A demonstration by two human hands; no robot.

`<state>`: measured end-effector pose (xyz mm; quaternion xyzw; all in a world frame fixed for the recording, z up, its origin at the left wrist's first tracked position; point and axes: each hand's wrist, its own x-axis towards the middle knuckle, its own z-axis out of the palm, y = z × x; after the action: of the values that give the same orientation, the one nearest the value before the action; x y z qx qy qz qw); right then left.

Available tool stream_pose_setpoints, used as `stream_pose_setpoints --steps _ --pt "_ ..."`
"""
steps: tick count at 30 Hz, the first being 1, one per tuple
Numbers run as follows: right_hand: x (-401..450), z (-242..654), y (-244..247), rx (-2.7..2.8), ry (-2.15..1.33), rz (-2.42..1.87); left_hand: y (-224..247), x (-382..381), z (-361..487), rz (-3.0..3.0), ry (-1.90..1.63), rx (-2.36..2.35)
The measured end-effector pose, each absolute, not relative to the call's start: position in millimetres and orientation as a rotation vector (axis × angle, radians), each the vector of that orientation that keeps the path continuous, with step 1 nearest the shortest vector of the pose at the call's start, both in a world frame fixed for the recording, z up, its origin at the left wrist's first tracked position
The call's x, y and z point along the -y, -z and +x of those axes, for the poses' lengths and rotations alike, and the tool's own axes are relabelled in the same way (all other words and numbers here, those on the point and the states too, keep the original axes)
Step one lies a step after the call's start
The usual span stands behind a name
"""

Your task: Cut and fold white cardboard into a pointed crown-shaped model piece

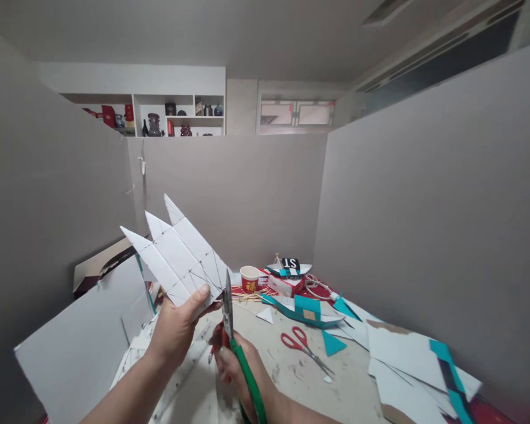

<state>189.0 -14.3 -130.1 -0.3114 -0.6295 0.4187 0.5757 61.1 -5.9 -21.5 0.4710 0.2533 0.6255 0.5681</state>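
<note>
Grey partitions (229, 194) enclose the cluttered desk (357, 383). Above it hangs the white card (176, 253), long axis running from three upper-left points to the lower right, where the left hand (176, 327) pinches it between thumb and fingers. Nearer its right corner, the right hand (235, 372) wraps green-handled scissors (228, 306), blades upright, contact unclear; open air lies above.

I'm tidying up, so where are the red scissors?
In the head view, the red scissors lie on the table to the right of the right hand, beside the teal triangle.
</note>
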Motion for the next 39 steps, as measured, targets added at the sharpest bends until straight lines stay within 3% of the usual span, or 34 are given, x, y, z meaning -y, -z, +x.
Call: stream_pose_setpoints --steps 39 --pt "20.4 194.2 125.1 1.614 -0.869 -0.794 29.5 3.1 51.8 1.324 -1.503 -0.687"
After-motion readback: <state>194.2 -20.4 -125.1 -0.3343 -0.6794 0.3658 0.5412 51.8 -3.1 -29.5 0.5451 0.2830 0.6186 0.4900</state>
